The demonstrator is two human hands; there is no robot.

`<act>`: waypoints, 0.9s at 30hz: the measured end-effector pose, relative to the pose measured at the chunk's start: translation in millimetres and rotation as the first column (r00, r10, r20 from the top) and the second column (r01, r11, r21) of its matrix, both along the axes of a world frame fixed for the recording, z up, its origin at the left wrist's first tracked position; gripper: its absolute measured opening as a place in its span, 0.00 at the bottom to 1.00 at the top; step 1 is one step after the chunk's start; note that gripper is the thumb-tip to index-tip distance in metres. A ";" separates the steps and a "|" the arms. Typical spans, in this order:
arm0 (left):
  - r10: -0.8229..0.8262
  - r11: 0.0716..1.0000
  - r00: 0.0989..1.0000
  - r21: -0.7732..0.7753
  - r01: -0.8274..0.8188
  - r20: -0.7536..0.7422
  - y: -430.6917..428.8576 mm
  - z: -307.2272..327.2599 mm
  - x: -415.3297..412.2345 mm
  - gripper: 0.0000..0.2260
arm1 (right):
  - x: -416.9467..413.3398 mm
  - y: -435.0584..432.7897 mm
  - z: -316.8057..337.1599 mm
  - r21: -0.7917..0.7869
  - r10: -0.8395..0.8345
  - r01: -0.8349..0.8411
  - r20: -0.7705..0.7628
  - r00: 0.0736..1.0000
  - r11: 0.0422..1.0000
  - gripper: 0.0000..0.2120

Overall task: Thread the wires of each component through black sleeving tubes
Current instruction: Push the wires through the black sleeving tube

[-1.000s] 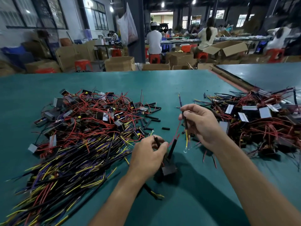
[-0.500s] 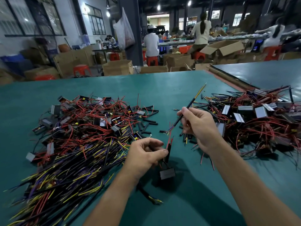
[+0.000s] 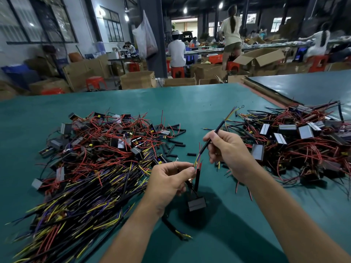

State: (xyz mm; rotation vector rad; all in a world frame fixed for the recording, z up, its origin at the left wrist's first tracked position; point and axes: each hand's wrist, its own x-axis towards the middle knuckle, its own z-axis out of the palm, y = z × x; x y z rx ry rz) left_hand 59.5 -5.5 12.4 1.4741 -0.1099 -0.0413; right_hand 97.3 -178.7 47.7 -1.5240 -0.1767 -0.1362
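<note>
A: Hands?
B: Apart. Right hand [image 3: 228,150] pinches a black sleeving tube [image 3: 215,134], tilted, wires through it. Left hand [image 3: 169,180] pinches wire ends [image 3: 197,160] above the component [image 3: 197,203], over the table [image 3: 190,95]

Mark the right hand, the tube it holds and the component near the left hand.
right hand [image 3: 230,149]: head view, back of the hand.
tube [image 3: 218,129]: head view, the stretch above the fingers.
component [image 3: 197,204]: head view, its grey top face.

the left wire pile [image 3: 79,186] blurs near the frame's edge; far workers indistinct.
</note>
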 end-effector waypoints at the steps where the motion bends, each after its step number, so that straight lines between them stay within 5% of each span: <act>1: 0.000 1.000 1.000 -0.005 0.000 -0.003 0.4 -0.1 0.6 0.02 | 0.4 0.3 -0.3 0.004 0.002 -0.002 0.002 1.000 1.000 0.12; 12: 0.048 0.998 0.998 -0.039 -0.046 0.050 0.0 -0.4 4.3 0.03 | -3.0 5.4 0.4 -0.069 -0.061 0.068 0.105 0.993 0.995 0.12; 21: 0.109 0.992 0.992 0.058 -0.112 0.058 0.9 -4.1 7.8 0.07 | -3.5 7.0 -7.1 -0.093 0.090 -0.082 0.087 0.992 0.992 0.06; 27: 0.066 0.993 0.995 0.096 -0.072 0.071 1.1 -0.4 3.5 0.07 | -5.5 13.3 -13.4 -0.283 0.193 -0.184 0.005 0.981 0.941 0.07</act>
